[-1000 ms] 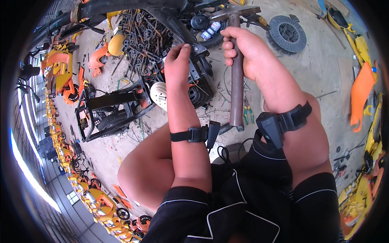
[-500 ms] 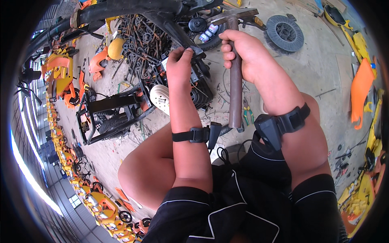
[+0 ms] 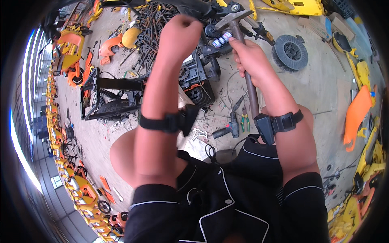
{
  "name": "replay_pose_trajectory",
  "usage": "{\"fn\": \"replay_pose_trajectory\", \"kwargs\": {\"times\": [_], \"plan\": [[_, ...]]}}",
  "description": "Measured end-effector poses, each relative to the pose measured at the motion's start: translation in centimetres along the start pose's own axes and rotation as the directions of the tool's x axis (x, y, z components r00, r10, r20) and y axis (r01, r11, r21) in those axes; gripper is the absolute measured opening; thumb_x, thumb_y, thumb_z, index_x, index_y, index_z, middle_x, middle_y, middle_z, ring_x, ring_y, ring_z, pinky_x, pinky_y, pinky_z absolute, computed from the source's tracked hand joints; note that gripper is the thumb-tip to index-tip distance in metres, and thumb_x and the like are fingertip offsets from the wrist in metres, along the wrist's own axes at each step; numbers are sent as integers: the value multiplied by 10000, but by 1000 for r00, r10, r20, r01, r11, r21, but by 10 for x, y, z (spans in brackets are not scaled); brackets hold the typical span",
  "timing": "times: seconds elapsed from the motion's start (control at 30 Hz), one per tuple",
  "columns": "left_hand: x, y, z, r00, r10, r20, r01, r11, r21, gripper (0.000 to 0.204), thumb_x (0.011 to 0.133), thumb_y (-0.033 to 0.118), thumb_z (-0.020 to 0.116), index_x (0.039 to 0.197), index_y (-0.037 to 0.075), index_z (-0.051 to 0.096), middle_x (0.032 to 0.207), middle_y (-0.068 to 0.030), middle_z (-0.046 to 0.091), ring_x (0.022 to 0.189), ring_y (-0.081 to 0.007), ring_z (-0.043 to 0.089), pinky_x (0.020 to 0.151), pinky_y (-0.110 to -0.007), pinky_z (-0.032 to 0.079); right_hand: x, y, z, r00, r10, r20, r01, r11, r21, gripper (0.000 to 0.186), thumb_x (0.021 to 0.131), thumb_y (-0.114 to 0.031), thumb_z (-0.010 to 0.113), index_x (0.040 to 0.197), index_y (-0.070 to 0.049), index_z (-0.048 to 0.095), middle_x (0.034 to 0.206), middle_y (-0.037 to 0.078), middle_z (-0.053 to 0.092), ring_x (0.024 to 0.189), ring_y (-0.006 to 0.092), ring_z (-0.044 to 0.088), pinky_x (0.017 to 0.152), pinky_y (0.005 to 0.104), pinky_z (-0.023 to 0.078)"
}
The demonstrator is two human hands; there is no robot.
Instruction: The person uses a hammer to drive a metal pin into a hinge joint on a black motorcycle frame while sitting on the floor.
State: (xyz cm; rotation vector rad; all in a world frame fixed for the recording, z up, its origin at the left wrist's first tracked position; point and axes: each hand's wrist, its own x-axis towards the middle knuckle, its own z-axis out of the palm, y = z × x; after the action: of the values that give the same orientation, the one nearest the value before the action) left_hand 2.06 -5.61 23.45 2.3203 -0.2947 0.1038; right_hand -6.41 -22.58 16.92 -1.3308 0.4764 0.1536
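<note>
My right hand (image 3: 252,60) is wrapped round the brown metal handle of a hammer (image 3: 248,81), whose head points up and away from me. My left hand (image 3: 180,36) is curled closed above a black vehicle frame (image 3: 193,75) and slightly blurred. Whatever it may hold is hidden by the fingers. Below the hands, a cordless drill (image 3: 231,127) lies on the floor beside pliers (image 3: 244,119) with green and yellow handles. Small bottles (image 3: 221,40) stand behind the hammer, close to my right thumb.
Dark metal parts (image 3: 150,34) form a heap at the far left, with a round yellow piece (image 3: 131,38) beside it. A grey ribbed wheel (image 3: 290,52) lies at the far right. An orange panel (image 3: 357,115) and yellow panels line the right side; yellow-orange vehicles (image 3: 83,184) stand along the left.
My left hand has risen and moved away from the frame part it was touching. The hammer, still in my right hand, has shifted right and lower. The view has shifted, and the drill now shows.
</note>
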Motion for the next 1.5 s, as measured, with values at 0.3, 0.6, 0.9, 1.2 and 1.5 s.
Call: {"fn": "replay_pose_trajectory", "kwargs": {"times": [0.3,0.6,0.9,1.2,1.5], "plan": [[12,127,-99,789,175,589,-567,579,586,220,888,185,547,956,34,692,891,-213,699,862,-397,671,798,-469,541,-24,-6,-7,965,-213,-150,197,973,-117,314,985,-377,628,918,-77,565,636,-34,470,460,50,407,397,237,357],[-21,87,-253,661,400,635,-747,422,513,211,932,140,649,1129,66,665,957,-74,688,855,-214,654,761,-324,512,1,-1,-5,905,-388,-175,308,881,-359,385,952,-402,659,908,-20,641,644,54,569,462,168,516,436,327,415],[-329,31,-275,-151,-804,575,-185,594,783,954,843,732,592,1325,-88,520,1145,-273,674,1143,-400,630,988,-461,482,-9,21,39,946,-324,-19,316,933,-173,336,959,-386,675,864,-81,570,615,-28,484,441,70,430,399,250,365],[-470,-9,-278,-118,-413,903,546,733,407,441,964,362,613,1254,30,613,1048,-124,715,942,-257,677,899,-383,523,-18,33,31,945,-326,-34,318,937,-144,301,963,-334,660,877,-62,566,643,-21,490,464,80,449,413,265,377],[-487,9,-282,-54,-316,947,668,694,269,538,1003,341,550,1406,-9,484,1229,-132,631,1047,-206,623,906,-344,528,-12,46,43,968,-245,-48,247,969,30,261,943,-271,651,920,-29,557,675,26,517,483,118,473,411,299,403]]}}
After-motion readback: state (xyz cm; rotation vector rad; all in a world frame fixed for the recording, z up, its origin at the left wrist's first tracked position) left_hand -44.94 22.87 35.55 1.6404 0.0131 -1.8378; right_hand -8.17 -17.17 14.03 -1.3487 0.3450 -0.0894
